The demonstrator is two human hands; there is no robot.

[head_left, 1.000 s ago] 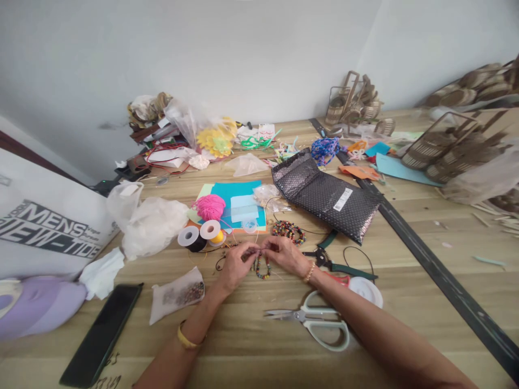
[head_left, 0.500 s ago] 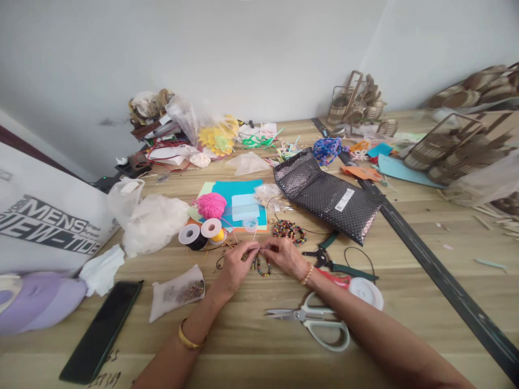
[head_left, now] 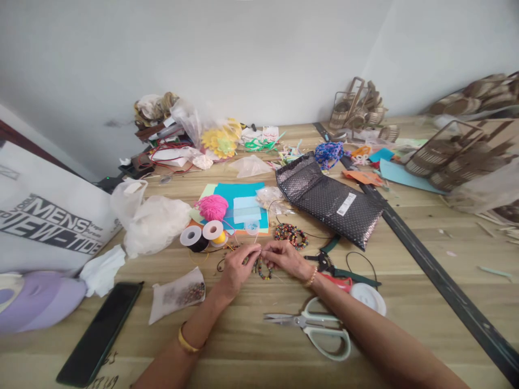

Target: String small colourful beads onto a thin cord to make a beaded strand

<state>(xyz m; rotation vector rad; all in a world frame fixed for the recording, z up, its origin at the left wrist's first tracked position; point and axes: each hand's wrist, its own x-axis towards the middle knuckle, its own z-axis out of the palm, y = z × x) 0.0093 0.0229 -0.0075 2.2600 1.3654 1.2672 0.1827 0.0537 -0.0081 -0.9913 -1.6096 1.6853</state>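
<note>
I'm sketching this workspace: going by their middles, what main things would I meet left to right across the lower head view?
Purple object, black slab, pouch of beads, left hand, beaded strand, right hand, scissors, white round object.

Head cam, faces fwd/down over tbl (head_left: 243,351); near, exact dist. unclear.

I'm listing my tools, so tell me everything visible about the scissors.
The scissors have shiny, metal-looking blades, nearly together and pointing left, and two pale, plastic-looking looped handles. They lie flat on the wood-patterned table, beside the right forearm, which overlaps one loop; contact is unclear.
</note>
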